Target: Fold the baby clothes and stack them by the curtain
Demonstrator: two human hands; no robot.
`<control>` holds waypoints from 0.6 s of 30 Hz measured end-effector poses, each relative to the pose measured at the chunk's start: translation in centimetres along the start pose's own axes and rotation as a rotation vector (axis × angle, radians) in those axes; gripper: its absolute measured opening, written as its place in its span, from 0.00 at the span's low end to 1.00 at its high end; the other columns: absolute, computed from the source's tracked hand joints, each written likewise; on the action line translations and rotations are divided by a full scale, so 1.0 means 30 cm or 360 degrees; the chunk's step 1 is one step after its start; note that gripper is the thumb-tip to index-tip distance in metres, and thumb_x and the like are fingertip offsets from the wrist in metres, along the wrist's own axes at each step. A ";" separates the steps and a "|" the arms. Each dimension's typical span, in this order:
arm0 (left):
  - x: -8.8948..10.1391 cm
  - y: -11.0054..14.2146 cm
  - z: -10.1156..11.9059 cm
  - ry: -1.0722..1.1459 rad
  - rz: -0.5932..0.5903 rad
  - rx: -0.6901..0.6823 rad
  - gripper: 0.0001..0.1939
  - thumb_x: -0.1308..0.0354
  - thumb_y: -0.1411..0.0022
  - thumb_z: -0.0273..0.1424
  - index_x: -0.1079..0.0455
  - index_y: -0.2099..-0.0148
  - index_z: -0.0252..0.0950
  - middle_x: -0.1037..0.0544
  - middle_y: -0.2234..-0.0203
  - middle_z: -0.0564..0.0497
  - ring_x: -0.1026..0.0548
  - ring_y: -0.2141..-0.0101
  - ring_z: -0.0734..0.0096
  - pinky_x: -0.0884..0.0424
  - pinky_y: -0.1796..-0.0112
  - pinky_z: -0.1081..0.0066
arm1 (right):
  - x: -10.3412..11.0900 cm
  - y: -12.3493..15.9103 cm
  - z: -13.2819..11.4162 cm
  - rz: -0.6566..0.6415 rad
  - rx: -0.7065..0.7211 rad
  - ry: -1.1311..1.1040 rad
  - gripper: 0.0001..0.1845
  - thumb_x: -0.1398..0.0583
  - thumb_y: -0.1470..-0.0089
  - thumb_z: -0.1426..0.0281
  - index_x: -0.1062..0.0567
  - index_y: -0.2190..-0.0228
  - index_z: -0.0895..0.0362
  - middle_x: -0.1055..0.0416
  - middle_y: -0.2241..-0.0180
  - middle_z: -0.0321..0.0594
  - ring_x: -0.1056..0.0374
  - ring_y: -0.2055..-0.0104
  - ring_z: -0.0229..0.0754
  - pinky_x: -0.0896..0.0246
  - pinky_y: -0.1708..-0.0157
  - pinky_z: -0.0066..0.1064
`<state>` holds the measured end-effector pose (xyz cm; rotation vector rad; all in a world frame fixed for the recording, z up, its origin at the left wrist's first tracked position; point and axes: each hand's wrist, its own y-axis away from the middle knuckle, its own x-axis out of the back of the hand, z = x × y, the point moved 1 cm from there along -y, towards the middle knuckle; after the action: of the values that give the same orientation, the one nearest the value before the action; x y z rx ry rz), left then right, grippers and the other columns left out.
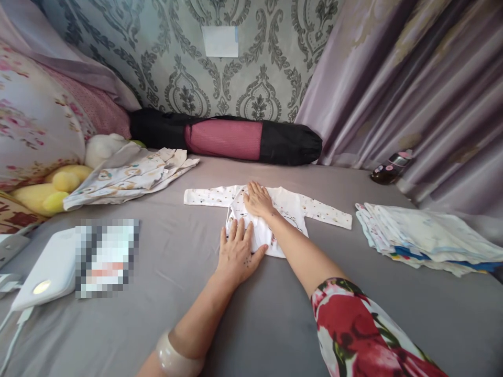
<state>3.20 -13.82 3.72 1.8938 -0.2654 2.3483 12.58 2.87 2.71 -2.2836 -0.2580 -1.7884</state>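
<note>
A small white long-sleeved baby shirt [288, 201] with a speckled print lies spread on the grey bed sheet [176, 251], its sleeves stretched out to both sides. My left hand [238, 248] rests flat on its lower left edge, fingers spread. Farther up, my right hand [257, 199] presses flat near the neckline, fingers stretched out. Neither hand grips anything. Part of the shirt's printed front is hidden under my hands and right forearm.
Folded baby clothes [428, 233] are piled at the right, with a dark bottle [391, 167] behind. A rolled mat [223, 139] lies along the wall. Another printed garment [129, 175], plush toys [65, 186], a white power bank [53, 267] and a blurred-out object [110, 256] are at the left.
</note>
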 end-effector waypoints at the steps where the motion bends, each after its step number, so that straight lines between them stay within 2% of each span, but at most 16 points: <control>1: 0.005 -0.002 -0.002 0.0018 -0.0007 0.0004 0.37 0.58 0.35 0.53 0.45 0.32 0.35 0.46 0.33 0.40 0.51 0.34 0.47 0.51 0.38 0.44 | 0.003 0.000 0.001 0.0001 0.0009 -0.0035 0.33 0.59 0.35 0.62 0.47 0.35 0.68 0.55 0.32 0.49 0.61 0.30 0.47 0.70 0.33 0.43; 4: 0.010 -0.008 -0.011 0.0071 -0.0007 0.0012 0.35 0.53 0.36 0.51 0.44 0.34 0.35 0.44 0.34 0.39 0.50 0.34 0.46 0.50 0.39 0.44 | 0.032 0.008 0.010 -0.0047 0.0029 -0.0210 0.33 0.60 0.35 0.62 0.47 0.35 0.66 0.55 0.32 0.47 0.61 0.30 0.44 0.69 0.33 0.40; 7: 0.007 -0.007 -0.020 0.0132 0.0051 0.0002 0.32 0.51 0.36 0.48 0.42 0.35 0.37 0.41 0.35 0.39 0.48 0.35 0.47 0.49 0.40 0.43 | 0.079 0.061 0.027 -0.0026 0.0004 -0.0371 0.33 0.62 0.35 0.62 0.50 0.34 0.64 0.59 0.31 0.46 0.64 0.30 0.42 0.68 0.33 0.40; 10: 0.011 0.000 -0.017 0.0157 0.0166 -0.0022 0.29 0.52 0.35 0.46 0.40 0.37 0.39 0.40 0.36 0.39 0.47 0.35 0.48 0.50 0.39 0.42 | 0.118 0.175 0.060 0.0031 -0.0053 -0.0351 0.32 0.61 0.35 0.63 0.52 0.34 0.62 0.60 0.31 0.45 0.67 0.29 0.43 0.71 0.33 0.42; 13: 0.024 0.007 -0.001 0.0144 0.0273 -0.0173 0.26 0.56 0.32 0.44 0.39 0.37 0.39 0.40 0.36 0.42 0.49 0.34 0.51 0.54 0.38 0.44 | 0.133 0.309 0.109 -0.0056 -0.0202 -0.0248 0.33 0.61 0.35 0.61 0.53 0.33 0.62 0.62 0.31 0.48 0.69 0.29 0.47 0.70 0.33 0.45; 16: 0.023 0.007 0.011 0.0112 0.0195 -0.0336 0.25 0.59 0.30 0.43 0.38 0.37 0.41 0.39 0.36 0.45 0.48 0.34 0.53 0.55 0.38 0.44 | 0.128 0.416 0.144 -0.0168 -0.0259 -0.0115 0.34 0.61 0.35 0.60 0.53 0.34 0.64 0.63 0.31 0.50 0.69 0.29 0.49 0.71 0.33 0.46; 18: 0.015 0.005 0.010 0.0080 0.0102 -0.0347 0.24 0.59 0.30 0.43 0.38 0.37 0.43 0.38 0.36 0.45 0.46 0.35 0.52 0.53 0.38 0.43 | 0.123 0.469 0.147 -0.0183 -0.0211 -0.0029 0.34 0.61 0.35 0.59 0.52 0.34 0.63 0.63 0.31 0.49 0.69 0.29 0.50 0.73 0.33 0.46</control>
<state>3.36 -14.04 4.21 1.7473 -0.5599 2.2946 21.45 -9.36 4.27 -2.4225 -0.2877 -1.8939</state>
